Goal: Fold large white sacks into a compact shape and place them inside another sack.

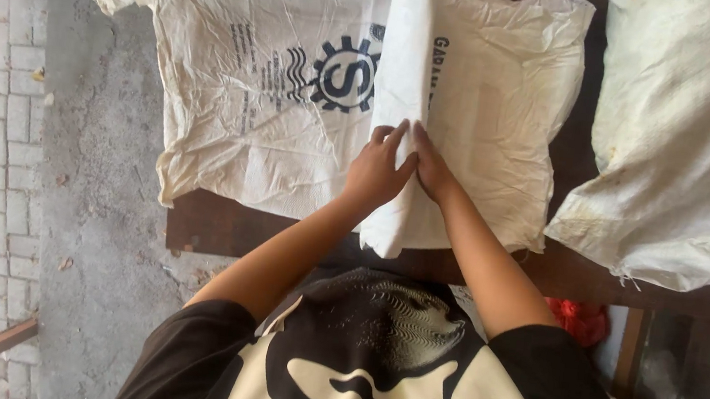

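White folded sack lies pinched between both hands' fingers.

Dark wooden table under 2 white sacks

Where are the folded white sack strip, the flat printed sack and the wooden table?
folded white sack strip [407, 54]: head view, its upper middle.
flat printed sack [235, 79]: head view, its left half.
wooden table [218, 228]: head view, bare near edge.
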